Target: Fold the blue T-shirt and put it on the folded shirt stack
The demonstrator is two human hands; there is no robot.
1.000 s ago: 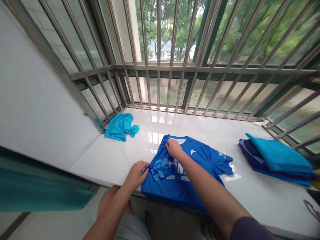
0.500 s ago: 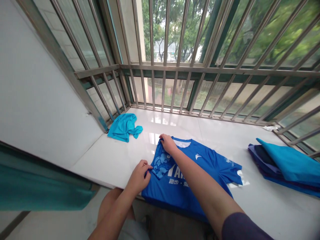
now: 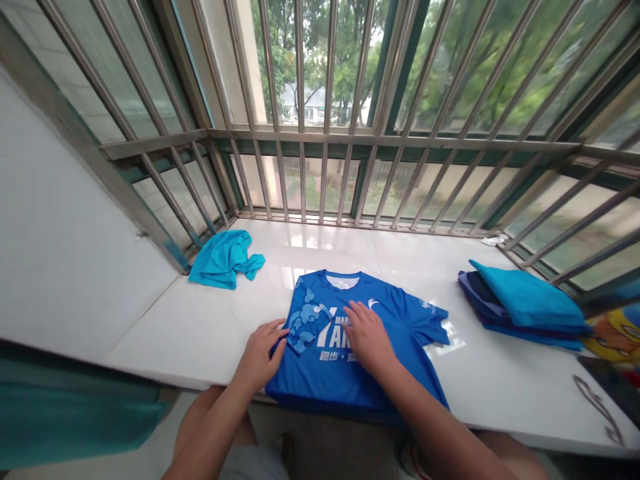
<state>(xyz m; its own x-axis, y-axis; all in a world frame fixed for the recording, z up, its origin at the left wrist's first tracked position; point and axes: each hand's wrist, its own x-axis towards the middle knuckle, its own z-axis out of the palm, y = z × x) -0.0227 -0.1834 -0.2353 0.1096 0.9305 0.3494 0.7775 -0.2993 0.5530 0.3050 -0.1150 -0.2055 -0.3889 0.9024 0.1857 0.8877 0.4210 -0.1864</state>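
A blue T-shirt lies front up, with white lettering on its chest and its lower part over the ledge's front edge. Its left-hand sleeve, patterned in lighter blue, is folded inward over the chest, while the other sleeve points out to the right. My left hand is at the shirt's left edge, with thumb and fingers closed on the fabric. Above the lettering is my right hand, fingers apart and holding nothing; whether its fingertips touch the cloth I cannot tell.
A crumpled turquoise cloth lies on the white ledge at the left. On the right sits a stack of folded clothes, with a dark strap-like item nearer the front edge. Metal bars line the window behind.
My right hand has let go of the folded sleeve near the collar and moved down and right over the chest. My left hand stays at the shirt's left edge. The view has turned right.
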